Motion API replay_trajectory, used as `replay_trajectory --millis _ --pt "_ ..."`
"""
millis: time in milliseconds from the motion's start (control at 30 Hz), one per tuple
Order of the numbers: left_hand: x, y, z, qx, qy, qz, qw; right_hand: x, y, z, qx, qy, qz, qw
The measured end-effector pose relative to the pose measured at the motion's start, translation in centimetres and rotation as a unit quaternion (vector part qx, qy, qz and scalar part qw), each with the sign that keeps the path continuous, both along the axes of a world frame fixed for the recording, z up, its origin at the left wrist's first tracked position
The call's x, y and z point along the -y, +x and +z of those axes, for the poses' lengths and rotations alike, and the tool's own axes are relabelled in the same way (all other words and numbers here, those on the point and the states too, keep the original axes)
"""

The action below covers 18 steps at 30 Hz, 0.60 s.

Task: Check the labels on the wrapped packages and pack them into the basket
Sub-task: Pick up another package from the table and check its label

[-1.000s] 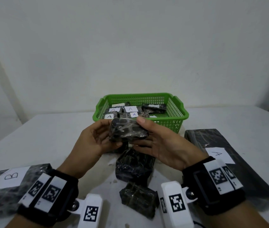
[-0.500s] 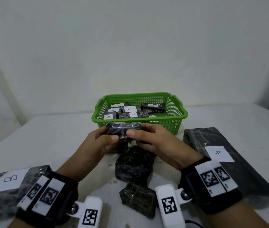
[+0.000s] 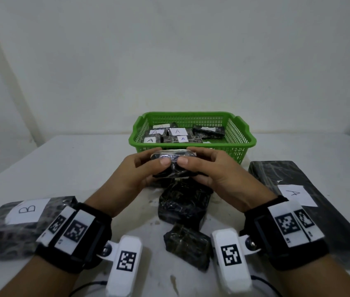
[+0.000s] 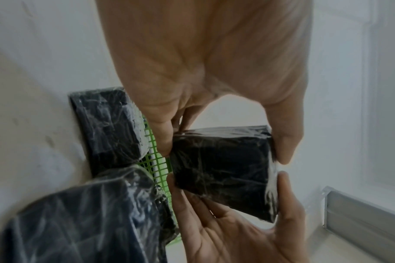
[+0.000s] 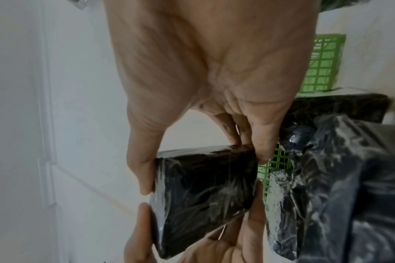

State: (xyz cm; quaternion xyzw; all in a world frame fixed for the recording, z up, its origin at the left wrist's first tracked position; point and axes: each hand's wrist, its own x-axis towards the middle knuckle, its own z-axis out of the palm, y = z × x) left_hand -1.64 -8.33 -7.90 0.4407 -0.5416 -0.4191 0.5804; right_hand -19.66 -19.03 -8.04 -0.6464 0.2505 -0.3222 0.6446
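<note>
Rotation of the package [image 3: 173, 166] is what has changed: 1.0 s ago its broad wrinkled face was turned up toward the head camera, and now only a narrow edge is shown, with a strip of white just visible along its far top side. It is held in the air just in front of the basket [image 3: 242, 144], gripped from both ends, with the fingers of the left hand [image 3: 135, 174] and of the right hand [image 3: 217, 174] curled round it and both thumbs pressed on the near edge. In the wrist views a plain black face is seen, with no label on it. The turning is judged to be a search for the label, so the check is taken as not yet finished and packing as the step after it. Several packages marked A are already lying in the basket; a package marked B [image 3: 23, 224] lies at the left, well apart.
</note>
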Motion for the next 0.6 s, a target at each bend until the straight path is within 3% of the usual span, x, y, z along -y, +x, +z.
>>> replay_trajectory --millis 200,300,400,500,600 --pt "-0.1 0.2 0.1 -0.015 0.007 -0.019 1.000 -0.5 -0.2 0.5 0.013 0.025 0.013 1.000" --pt "0.1 0.5 0.0 -0.040 0.000 0.012 0.999 -0.8 -0.4 0.8 0.019 0.037 0.031 0.999" --pt "0.2 1.0 -0.2 -0.016 -0.013 0.037 0.999 -1.4 -0.7 1.3 -0.030 0.043 0.056 0.997" --pt "0.2 1.1 -0.2 0.011 -0.019 0.020 1.000 -1.2 -0.9 1.4 -0.034 0.046 0.037 0.998" --pt "0.1 0.7 -0.2 -0.022 -0.018 0.021 0.999 -0.9 -0.9 1.2 -0.020 0.022 0.018 0.999"
